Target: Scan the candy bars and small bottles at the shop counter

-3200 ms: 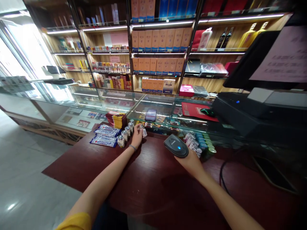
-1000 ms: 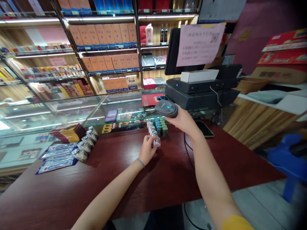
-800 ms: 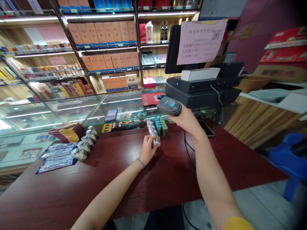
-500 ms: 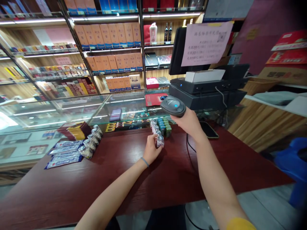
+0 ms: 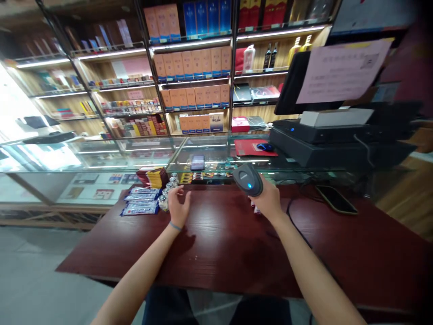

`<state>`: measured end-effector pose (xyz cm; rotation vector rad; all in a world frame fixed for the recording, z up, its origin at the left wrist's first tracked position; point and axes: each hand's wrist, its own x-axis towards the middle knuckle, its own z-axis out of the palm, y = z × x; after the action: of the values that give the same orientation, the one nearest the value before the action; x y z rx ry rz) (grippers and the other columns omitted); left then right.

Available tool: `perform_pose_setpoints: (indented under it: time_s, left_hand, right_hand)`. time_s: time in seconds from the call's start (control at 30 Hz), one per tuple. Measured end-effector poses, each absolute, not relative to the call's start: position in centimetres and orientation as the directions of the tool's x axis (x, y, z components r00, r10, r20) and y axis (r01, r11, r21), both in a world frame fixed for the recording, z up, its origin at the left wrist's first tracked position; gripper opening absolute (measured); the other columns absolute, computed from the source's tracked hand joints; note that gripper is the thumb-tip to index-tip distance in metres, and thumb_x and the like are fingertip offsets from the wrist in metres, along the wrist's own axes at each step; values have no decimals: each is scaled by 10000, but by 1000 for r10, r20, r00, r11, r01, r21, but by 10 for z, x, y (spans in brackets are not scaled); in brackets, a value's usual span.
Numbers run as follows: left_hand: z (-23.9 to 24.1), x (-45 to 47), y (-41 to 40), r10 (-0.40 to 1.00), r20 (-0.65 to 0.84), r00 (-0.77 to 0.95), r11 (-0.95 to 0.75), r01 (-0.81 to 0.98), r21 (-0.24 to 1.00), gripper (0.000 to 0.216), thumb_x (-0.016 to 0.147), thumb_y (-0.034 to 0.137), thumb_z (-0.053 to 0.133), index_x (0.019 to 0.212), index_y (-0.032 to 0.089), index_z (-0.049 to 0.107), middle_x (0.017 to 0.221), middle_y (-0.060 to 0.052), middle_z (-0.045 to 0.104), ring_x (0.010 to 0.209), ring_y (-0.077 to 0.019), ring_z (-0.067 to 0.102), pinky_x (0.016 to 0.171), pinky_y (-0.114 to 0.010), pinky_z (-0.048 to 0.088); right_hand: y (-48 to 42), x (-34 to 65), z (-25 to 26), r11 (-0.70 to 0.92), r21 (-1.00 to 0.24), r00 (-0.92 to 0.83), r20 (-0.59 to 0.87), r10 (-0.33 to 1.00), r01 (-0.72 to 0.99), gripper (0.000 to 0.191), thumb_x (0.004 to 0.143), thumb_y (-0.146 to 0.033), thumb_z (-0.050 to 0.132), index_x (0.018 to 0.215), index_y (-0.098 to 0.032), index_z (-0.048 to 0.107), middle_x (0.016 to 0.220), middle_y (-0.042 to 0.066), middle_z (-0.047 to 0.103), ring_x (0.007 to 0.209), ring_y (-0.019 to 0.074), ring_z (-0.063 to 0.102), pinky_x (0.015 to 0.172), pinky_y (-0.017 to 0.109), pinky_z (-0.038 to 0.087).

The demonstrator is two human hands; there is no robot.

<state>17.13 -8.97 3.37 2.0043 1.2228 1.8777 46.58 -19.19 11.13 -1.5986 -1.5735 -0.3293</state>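
Work seemingly midway: barcode scanner gripped in right hand, left hand loosely open beside silver-lidded jars, none visibly lifted.

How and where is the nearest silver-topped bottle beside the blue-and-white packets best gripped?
Probably around the curved sides of the nearest bottle, below its silver top, coming from its right and slightly above. It appears upright; packets lie close on its left and another bottle behind it, while the left grip hangs open at its right.
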Motion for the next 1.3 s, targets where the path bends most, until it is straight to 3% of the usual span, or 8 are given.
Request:
perform_pose_setpoints:
  time_s: [0.13,0.33,0.57,0.73,0.83,0.93,1.07,1.3]
  left_hand:
    - [31,111,-72,604,762,-235,-539,583,607,376,876,402,627,1177,195,537,1102,-97,539,1047,-245,522,887,-395,472]
    - [15,60,-55,795,552,-251,-401,465,789,514,841,462,642,1264,220,477,1185,-96,478,1023,-215,548,855,-370,504]
    - [-8,47,-42,870,473,-135,-342,525,779,784,509,408,878,1137,208,451,1043,-29,446,939,-196,535,892,-415,485]
    - [-2,48,-50,932,359,-50,-288,501,816,654,587,311,834,1094,200,438,874,30,479,756,-137,532,770,-321,482]
    - [15,52,-56,952,304,-32,-271,368,889,566,638,364,825,1061,202,484,857,18,550,781,-148,575,765,-302,489]
    - [31,60,-65,971,233,62,-234,8,972,518,720,441,783,1106,212,524,978,-31,634,893,-173,630,808,-308,514]
    - [36,78,-80,953,74,293,40,-366,930,498,797,486,732,1195,245,553,1141,-61,651,1030,-234,662,858,-384,553]
    - [16,107,-87,887,-107,449,309,-406,860,471,805,405,761,1206,247,571,1046,-55,667,906,-208,682,777,-410,602]
  right_hand:
    - [-188,436,88,286,-309,52,756,652,907,280,807,-234,545,1083,-205,583,995,117,727,961,293,699,799,376,533]
    - [-192,399,63,379,-304,-104,645,757,874,283,770,-206,523,1051,-227,553,791,49,728,735,267,730,622,319,508]
    - [-199,383,48,348,-356,-195,401,895,867,375,698,-156,587,1052,-273,549,792,16,757,718,273,745,564,277,469]
    - [-198,386,40,319,-366,-190,347,918,874,366,699,-160,614,1037,-288,561,772,5,752,705,292,744,550,291,475]
    - [-196,390,37,319,-416,-164,367,916,852,284,701,-163,621,956,-282,577,801,27,755,751,293,746,595,311,513]
    - [-195,394,36,347,-481,-156,393,906,805,294,707,-154,614,970,-281,582,910,43,759,868,280,741,681,319,545]
    - [-197,396,40,328,-494,-158,356,921,805,339,725,-180,607,1047,-277,565,910,47,763,871,297,746,658,315,536]
    - [-206,387,53,333,-466,-270,199,942,820,512,743,-201,598,1223,-281,441,901,21,767,839,319,751,610,302,464]
